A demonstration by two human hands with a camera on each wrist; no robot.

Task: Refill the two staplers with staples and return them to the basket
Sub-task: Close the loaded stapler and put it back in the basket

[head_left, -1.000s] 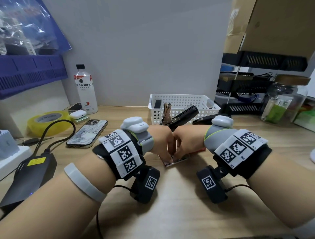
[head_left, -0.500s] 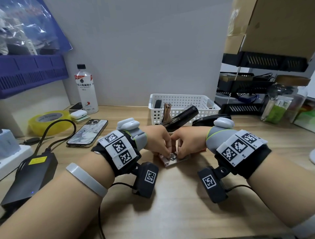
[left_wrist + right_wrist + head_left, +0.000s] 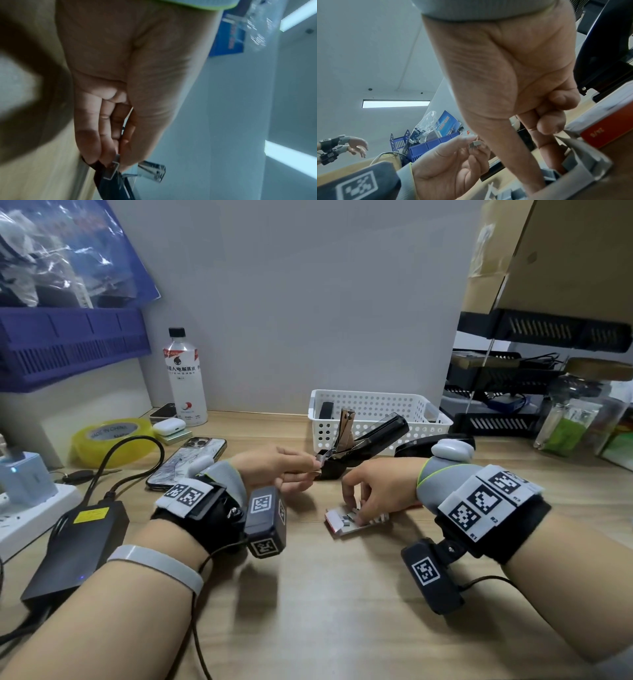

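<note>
A black stapler (image 3: 370, 440) stands on the wooden desk with its lid swung up, in front of the white basket (image 3: 376, 405). My left hand (image 3: 317, 465) pinches a short staple strip (image 3: 321, 461) at the stapler's front end; the left wrist view shows the strip (image 3: 113, 169) between thumb and fingertips. My right hand (image 3: 354, 513) curls down into the open staple box (image 3: 342, 525), thumb and forefinger on the grey staples (image 3: 549, 175) inside. A second black stapler (image 3: 416, 445) lies behind my right wrist, partly hidden.
A water bottle (image 3: 183, 385), phone (image 3: 186, 462), yellow tape roll (image 3: 109, 440) and black power adapter (image 3: 78, 542) with cables fill the left side. A glass jar (image 3: 575, 412) and black trays stand at the right. Another person's hands (image 3: 351, 146) show far off.
Both hands were together over the staple box. My left hand has lifted away up and left with a staple strip to the open stapler. My right hand stays at the box.
</note>
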